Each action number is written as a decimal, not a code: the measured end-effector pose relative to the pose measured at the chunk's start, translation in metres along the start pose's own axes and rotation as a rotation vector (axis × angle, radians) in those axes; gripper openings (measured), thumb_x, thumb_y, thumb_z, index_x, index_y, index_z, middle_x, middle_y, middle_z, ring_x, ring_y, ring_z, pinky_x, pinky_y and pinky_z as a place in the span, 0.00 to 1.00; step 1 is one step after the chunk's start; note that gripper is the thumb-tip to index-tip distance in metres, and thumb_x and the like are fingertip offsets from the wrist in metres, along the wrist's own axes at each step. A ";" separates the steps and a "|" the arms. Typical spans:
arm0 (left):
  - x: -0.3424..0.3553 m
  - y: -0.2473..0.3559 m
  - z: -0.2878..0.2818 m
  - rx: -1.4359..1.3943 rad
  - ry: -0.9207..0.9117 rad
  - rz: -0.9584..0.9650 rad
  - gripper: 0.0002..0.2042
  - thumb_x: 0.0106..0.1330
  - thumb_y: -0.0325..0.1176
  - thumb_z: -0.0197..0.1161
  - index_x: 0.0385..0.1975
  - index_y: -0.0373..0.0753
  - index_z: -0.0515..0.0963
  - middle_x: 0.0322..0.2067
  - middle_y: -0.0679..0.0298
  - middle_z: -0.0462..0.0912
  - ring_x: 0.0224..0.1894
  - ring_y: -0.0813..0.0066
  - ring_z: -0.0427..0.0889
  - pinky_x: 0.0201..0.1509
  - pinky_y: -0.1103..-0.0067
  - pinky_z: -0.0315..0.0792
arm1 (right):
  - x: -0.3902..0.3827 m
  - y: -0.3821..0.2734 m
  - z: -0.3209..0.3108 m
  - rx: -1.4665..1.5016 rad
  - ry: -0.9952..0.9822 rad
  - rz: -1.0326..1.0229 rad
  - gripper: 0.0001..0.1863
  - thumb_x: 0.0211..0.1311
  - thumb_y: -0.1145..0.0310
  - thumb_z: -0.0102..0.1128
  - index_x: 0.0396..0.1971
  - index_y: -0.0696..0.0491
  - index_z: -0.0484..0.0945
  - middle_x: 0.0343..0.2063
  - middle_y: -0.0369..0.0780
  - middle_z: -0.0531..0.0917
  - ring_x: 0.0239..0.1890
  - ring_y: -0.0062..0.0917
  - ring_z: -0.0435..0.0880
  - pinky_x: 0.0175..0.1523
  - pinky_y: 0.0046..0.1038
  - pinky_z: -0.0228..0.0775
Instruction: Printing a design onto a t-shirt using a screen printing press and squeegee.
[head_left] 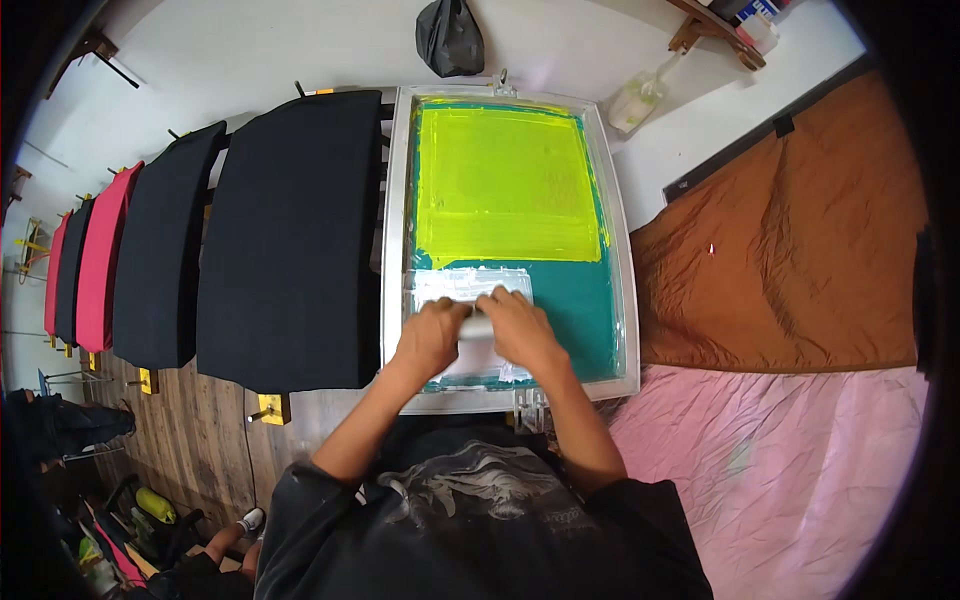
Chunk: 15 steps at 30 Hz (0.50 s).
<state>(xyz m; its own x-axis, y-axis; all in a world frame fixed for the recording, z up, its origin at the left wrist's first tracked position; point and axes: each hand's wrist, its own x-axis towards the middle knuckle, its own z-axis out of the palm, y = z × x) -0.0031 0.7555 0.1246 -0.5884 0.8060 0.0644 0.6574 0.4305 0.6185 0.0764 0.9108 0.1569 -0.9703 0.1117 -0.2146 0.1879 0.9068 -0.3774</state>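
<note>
Both my left hand [428, 338] and my right hand [518, 328] are closed on a pale squeegee [478, 328], held across the lower left of a screen-printing frame [625, 300]. White ink [450, 283] lies on the teal mesh [570, 315] around the squeegee. A large block of bright yellow-green ink [500, 180] covers the upper part of the mesh. My fingertips are partly hidden behind the squeegee's grip.
Black [285, 240] and pink [103, 255] garment-covered boards line up leftward. Brown fabric [790, 220] and pink fabric [770, 460] lie at right. A black bag [450, 35] hangs above. Another person's legs [220, 545] show at lower left. A shelf [710, 30] is upper right.
</note>
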 end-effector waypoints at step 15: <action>0.007 0.008 -0.018 0.036 -0.076 -0.003 0.16 0.49 0.21 0.58 0.39 0.40 0.82 0.30 0.53 0.83 0.35 0.53 0.83 0.38 0.62 0.77 | 0.003 0.001 -0.015 0.017 -0.034 -0.022 0.19 0.46 0.82 0.59 0.41 0.53 0.76 0.38 0.46 0.78 0.43 0.45 0.80 0.46 0.42 0.73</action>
<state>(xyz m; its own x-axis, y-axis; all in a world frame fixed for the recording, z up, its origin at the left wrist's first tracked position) -0.0103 0.7569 0.1438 -0.5538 0.8327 0.0023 0.6731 0.4460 0.5900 0.0713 0.9183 0.1694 -0.9684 0.0781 -0.2367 0.1698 0.9018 -0.3974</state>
